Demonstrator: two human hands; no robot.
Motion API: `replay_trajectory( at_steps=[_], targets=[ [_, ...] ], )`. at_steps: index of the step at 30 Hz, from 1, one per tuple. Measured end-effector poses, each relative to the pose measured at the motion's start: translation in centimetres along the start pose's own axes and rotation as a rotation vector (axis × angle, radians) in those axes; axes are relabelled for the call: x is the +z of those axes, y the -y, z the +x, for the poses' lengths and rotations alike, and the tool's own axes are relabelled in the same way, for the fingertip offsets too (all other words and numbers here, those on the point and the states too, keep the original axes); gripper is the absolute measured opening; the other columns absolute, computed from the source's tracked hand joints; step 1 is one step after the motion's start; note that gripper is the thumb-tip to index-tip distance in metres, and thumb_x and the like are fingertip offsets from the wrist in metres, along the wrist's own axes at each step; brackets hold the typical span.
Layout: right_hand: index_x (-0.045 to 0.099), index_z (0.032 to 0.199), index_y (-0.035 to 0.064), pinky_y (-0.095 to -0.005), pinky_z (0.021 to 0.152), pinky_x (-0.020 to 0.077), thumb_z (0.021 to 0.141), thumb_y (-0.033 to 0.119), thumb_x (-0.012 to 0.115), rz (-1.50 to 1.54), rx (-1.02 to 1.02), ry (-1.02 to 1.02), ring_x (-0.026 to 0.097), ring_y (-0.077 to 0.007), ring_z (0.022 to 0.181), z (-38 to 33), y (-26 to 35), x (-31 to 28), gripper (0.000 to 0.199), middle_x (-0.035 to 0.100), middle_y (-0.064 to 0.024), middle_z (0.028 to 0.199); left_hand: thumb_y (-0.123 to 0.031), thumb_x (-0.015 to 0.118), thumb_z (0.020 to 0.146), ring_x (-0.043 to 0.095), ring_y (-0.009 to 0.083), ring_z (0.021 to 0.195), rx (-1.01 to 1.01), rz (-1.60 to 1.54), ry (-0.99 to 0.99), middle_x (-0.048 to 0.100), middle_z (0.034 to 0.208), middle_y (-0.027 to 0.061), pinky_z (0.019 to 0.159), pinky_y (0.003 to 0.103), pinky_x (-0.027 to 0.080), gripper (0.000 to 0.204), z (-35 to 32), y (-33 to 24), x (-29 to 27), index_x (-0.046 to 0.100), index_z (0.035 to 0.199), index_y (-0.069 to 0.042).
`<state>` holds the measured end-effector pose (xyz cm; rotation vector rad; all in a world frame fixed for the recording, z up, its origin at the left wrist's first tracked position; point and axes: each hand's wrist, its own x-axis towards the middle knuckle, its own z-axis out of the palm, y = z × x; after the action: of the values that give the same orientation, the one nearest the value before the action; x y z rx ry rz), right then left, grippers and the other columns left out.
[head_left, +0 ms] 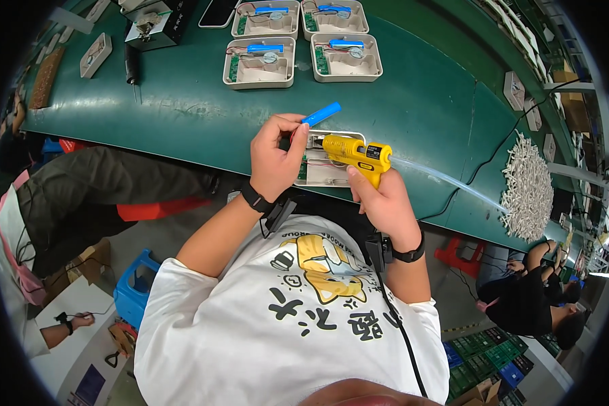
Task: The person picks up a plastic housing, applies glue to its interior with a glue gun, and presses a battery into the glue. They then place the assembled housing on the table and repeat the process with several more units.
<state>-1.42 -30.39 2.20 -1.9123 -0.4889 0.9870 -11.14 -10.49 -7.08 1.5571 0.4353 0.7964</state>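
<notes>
My left hand (275, 154) pinches a blue cylindrical battery (323, 114) by its near end, tilted up to the right above an open housing. In my right hand (388, 205) is a yellow glue gun (356, 155), its nozzle pointing left into that housing, close to my left fingertips. A long clear glue stick (446, 178) trails out of the gun's back to the right. The white plastic housing (328, 177) lies at the bench's near edge, with a green circuit board and thin wires inside. My hands and the gun cover part of it.
Several white housings (259, 86) with blue batteries stand at the far side of the green bench (183, 101). A screwdriver (131, 68) and a metal-fronted device (157, 27) are at the far left. Right lies a heap of small whitish pieces (526, 189); a black cable (484, 162) crosses the bench. Other people sit on both sides.
</notes>
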Motion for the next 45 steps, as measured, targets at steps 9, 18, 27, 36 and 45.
replay_trajectory(
  at_steps=[9, 18, 27, 36, 45],
  targets=[
    [0.071, 0.107, -0.0005, -0.0249, 0.05, 0.0494, 0.108, 0.026, 0.066, 0.194, 0.045, -0.087, 0.058, -0.0076, 0.057, -2.4, -1.3, -2.5, 0.027, 0.071, -0.005, 0.084, 0.003, 0.075, 0.094, 0.069, 0.0157, 0.084, 0.268, 0.287, 0.04, 0.076, 0.108, 0.0104, 0.074, 0.028, 0.056, 0.015, 0.8, -3.1, -0.4, 0.068, 0.108, -0.001],
    [0.069, 0.117, -0.0005, -0.025, 0.049, 0.0499, 0.107, 0.025, 0.068, 0.154, 0.06, -0.197, 0.058, -0.0068, 0.059, -2.6, -2.4, -3.0, 0.027, 0.069, -0.0036, 0.087, 0.002, 0.077, 0.09, 0.069, 0.0177, 0.081, 0.268, 0.299, 0.186, 0.076, 0.105, 0.0081, 0.07, 0.032, 0.056, 0.019, 0.3, -2.9, -0.3, 0.077, 0.108, -0.005],
    [0.069, 0.117, 0.0, -0.0249, 0.049, 0.0498, 0.107, 0.026, 0.069, 0.119, 0.122, -0.158, 0.058, -0.0067, 0.058, -2.8, -2.4, -3.5, 0.028, 0.066, -0.0026, 0.083, 0.004, 0.078, 0.09, 0.066, 0.0161, 0.073, 0.263, 0.329, 0.192, 0.075, 0.105, 0.0118, 0.069, 0.029, 0.056, 0.021, 0.3, -2.7, -0.5, 0.076, 0.11, -0.003],
    [0.07, 0.113, -0.0001, -0.0253, 0.05, 0.0508, 0.108, 0.027, 0.068, 0.253, 0.025, -0.193, 0.059, -0.0073, 0.059, -2.3, -2.7, -3.5, 0.027, 0.07, -0.0043, 0.088, -0.002, 0.082, 0.088, 0.066, 0.0257, 0.093, 0.335, 0.508, 0.238, 0.075, 0.102, 0.0092, 0.084, 0.037, 0.054, 0.02, 1.4, -3.6, -0.5, 0.077, 0.107, -0.005],
    [0.07, 0.113, 0.0003, -0.0257, 0.051, 0.0513, 0.108, 0.027, 0.068, 0.137, 0.117, -0.159, 0.06, -0.0079, 0.062, -1.1, -2.6, -3.9, 0.028, 0.071, -0.0048, 0.09, -0.009, 0.077, 0.095, 0.064, 0.0274, 0.093, -0.037, 0.464, 0.508, 0.073, 0.095, 0.0082, 0.084, 0.039, 0.052, 0.017, 3.7, -3.2, -1.1, 0.08, 0.111, -0.006]
  ],
)
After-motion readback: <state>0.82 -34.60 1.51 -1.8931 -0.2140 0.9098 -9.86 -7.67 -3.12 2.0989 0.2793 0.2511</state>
